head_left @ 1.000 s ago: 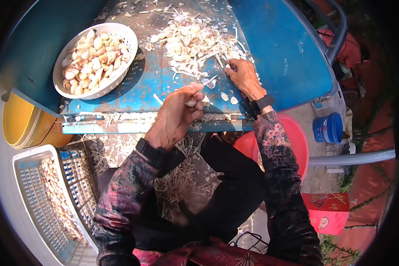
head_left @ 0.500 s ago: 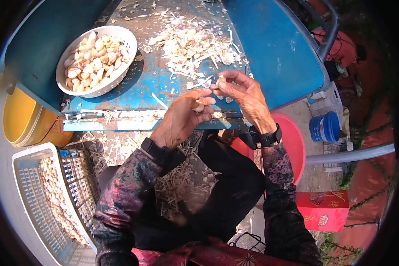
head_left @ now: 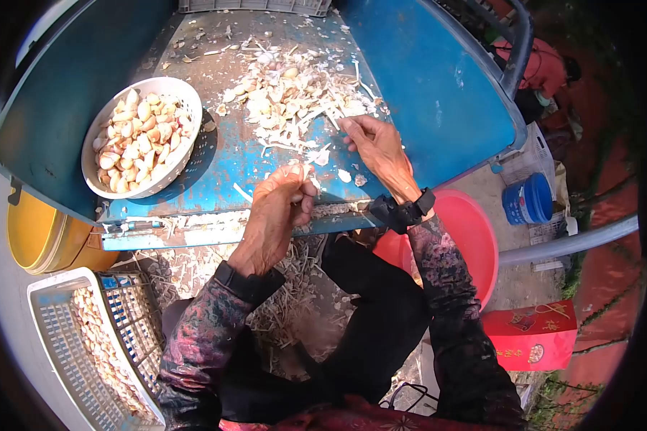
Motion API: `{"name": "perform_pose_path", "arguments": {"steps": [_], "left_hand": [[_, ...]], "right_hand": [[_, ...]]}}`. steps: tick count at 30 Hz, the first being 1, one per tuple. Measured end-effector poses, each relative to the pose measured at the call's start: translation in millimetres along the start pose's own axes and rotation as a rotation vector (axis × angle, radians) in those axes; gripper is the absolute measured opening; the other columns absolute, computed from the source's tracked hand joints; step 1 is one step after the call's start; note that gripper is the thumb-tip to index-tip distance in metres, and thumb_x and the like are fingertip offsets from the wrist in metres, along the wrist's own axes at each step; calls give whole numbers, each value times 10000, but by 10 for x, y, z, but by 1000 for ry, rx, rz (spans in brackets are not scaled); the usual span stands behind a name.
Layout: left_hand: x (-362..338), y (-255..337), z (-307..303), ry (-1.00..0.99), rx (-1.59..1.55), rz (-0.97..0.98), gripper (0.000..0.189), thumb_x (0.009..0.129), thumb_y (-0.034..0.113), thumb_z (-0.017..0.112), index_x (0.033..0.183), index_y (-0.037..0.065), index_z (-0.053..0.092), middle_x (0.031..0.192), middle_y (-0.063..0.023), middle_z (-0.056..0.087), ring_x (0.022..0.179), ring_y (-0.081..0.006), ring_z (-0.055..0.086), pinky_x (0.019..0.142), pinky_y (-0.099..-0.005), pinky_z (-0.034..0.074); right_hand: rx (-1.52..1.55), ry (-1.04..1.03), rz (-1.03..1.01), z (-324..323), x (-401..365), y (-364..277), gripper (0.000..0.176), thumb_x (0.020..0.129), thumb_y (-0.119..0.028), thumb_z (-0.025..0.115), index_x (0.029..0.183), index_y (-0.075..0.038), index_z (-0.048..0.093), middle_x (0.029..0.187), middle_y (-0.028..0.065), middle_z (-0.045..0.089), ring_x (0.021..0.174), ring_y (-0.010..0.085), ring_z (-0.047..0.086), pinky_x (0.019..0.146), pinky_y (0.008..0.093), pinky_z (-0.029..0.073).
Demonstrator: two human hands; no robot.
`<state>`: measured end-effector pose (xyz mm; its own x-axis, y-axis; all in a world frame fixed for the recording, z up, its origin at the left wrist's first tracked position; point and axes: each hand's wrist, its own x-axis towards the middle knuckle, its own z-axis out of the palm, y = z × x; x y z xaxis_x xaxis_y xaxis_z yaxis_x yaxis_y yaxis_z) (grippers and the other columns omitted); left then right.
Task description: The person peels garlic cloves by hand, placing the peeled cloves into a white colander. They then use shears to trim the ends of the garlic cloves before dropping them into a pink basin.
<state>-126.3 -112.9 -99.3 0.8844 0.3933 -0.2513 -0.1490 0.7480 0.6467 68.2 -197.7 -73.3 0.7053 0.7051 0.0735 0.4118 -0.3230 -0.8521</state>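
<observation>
Fingers curled, my left hand [head_left: 274, 208] is over the near edge of the blue metal surface [head_left: 223, 169], closed on a pale garlic clove [head_left: 308, 172] that shows only in part. My right hand [head_left: 382, 152] is at the right side of a heap of garlic skins and cloves [head_left: 287, 90]. Its thumb and fingers are drawn together; what they hold, if anything, is too small to make out. A white perforated bowl [head_left: 188, 147] to the left is filled with garlic cloves [head_left: 140, 140].
A white crate [head_left: 43, 316] with more cloves stands at lower left, below a yellow bucket [head_left: 32, 233]. On the right are a pink basin [head_left: 474, 237], a red box [head_left: 532, 334] and a blue bucket [head_left: 526, 200]. Another person [head_left: 535, 65] is at upper right.
My hands have moved apart. The right one has gone up to the heap, while the left has drawn in and curled its fingers. The view has shifted slightly.
</observation>
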Motion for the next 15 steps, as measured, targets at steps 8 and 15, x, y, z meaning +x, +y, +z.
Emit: {"name": "perform_pose_path", "arguments": {"steps": [8, 15], "left_hand": [[-608, 456, 316, -312, -25, -32, 210, 973, 234, 502, 995, 25, 504, 661, 9, 428, 496, -57, 299, 425, -198, 224], [-1610, 574, 577, -826, -98, 232, 220, 865, 129, 650, 904, -81, 598, 719, -126, 653, 540, -182, 624, 431, -263, 438]], "right_hand": [[-520, -38, -175, -128, 470, 275, 271, 794, -130, 665, 1035, -7, 660, 749, 143, 655, 697, 224, 641, 643, 330, 495], [1, -74, -66, -88, -77, 108, 268, 826, -171, 700, 1040, -15, 651, 727, 52, 648, 699, 105, 635, 569, 241, 483]]}}
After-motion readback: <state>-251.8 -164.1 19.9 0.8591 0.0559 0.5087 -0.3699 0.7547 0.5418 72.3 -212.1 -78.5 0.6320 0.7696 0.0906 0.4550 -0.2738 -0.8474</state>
